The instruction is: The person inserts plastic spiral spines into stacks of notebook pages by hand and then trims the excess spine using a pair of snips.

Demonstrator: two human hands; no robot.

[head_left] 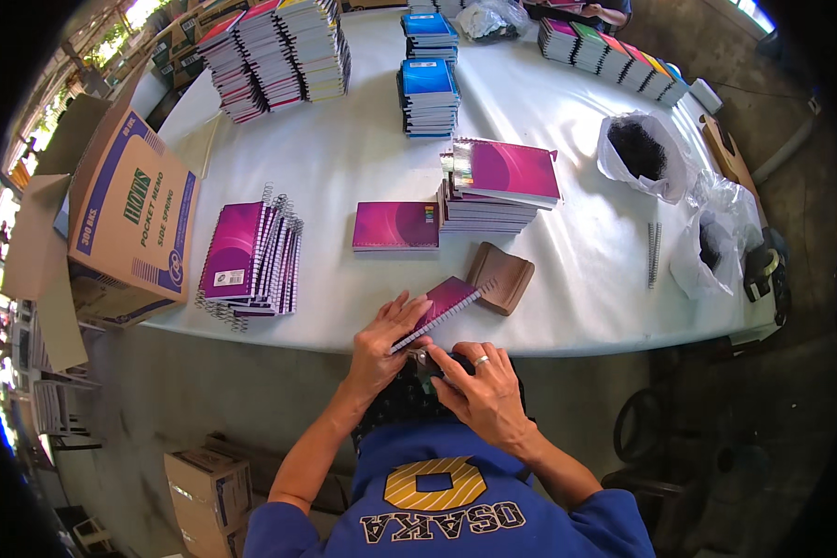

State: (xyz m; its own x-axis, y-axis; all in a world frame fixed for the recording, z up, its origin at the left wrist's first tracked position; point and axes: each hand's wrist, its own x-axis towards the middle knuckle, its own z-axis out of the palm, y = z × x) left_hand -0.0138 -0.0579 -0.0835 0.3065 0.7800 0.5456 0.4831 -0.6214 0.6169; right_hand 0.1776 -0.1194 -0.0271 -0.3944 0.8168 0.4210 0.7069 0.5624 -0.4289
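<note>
My left hand (389, 337) grips a small purple memo notebook (448, 299), tilted over the table's front edge. A wire coil runs along its near edge and sticks out past its far corner. My right hand (482, 389), with a ring on one finger, is closed round a dark-handled hand tool that looks like pliers (422, 359). Its metal head is at the notebook's lower corner, by my left fingers; most of the handle is hidden. Just beyond the notebook is a brown wooden block (500, 279) with a curved top.
Purple notebooks without visible coils (396, 226) are stacked ahead; a coiled pile (242, 251) lies left, beside an open carton (135, 209). Loose coils (654, 256) and bags of dark coils (644, 153) are at right. Blue notebooks (428, 79) and tall stacks (279, 56) stand farther back, near another person's hand (612, 15).
</note>
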